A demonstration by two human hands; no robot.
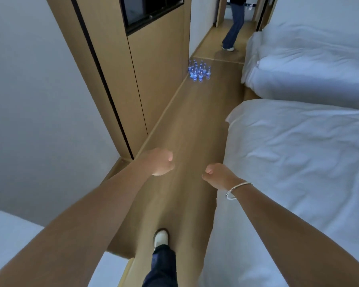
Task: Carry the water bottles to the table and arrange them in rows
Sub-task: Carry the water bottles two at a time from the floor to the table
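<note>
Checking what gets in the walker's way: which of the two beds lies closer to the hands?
The lower white bed, whose corner is just beside the right hand; the other bed lies farther up, near the water bottles.

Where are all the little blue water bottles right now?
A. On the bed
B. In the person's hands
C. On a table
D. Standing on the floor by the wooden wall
D: the water bottles stand in a cluster on the wooden floor next to the wooden wall panel, far ahead of the left hand and the right hand, which hold nothing.
</note>
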